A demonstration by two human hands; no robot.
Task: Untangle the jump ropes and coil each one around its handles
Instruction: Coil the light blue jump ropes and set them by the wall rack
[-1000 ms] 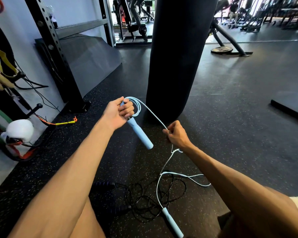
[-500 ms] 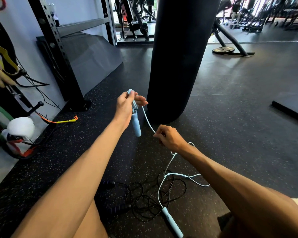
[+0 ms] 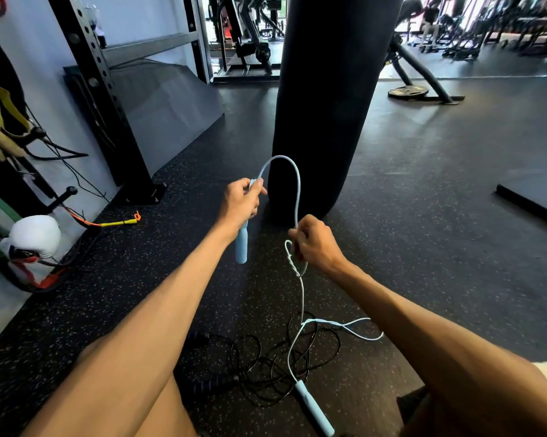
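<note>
My left hand (image 3: 239,205) grips a light blue handle (image 3: 241,247) that hangs downward. From its top the light blue rope (image 3: 297,190) arches up and over to my right hand (image 3: 313,246), which pinches the cord. Below that hand the cord twists into a small loop, then drops to the floor. There it crosses a tangled black jump rope (image 3: 265,364) with dark ribbed handles (image 3: 207,386). The second blue handle (image 3: 313,408) lies on the floor near my right knee.
A black punching bag (image 3: 329,99) hangs just beyond my hands. A black rack upright (image 3: 108,105) stands at left, with a white boxing glove (image 3: 34,236), bands and a yellow-orange cord (image 3: 117,222) beside the wall. Gym machines fill the back; a mat edge (image 3: 530,209) lies right.
My left hand turned the blue handle from slanting to hanging straight down. The rope now forms a taller arch, and my right hand moved nearer the left along the cord.
</note>
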